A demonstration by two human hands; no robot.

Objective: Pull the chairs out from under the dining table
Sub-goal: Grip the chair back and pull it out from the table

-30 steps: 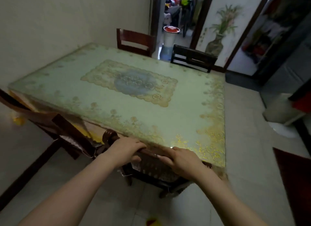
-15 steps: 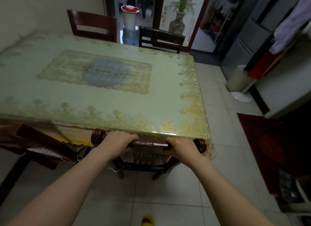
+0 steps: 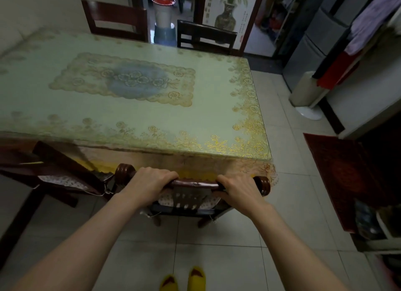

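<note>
Gripping the chair's glossy rounded wooden top rail, left hand and right hand clench it.

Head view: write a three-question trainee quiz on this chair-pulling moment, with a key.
1. True or false: both hands grip the top rail of the near chair.
2. How many chairs stand along the table's far side?
3. Which lies to the table's right on the floor: A) a dark red rug, B) a bucket, C) a ladder?

Key:
1. True: the left hand and the right hand are both closed on it.
2. Two: a reddish chair and a darker chair.
3. A, the rug.
</note>
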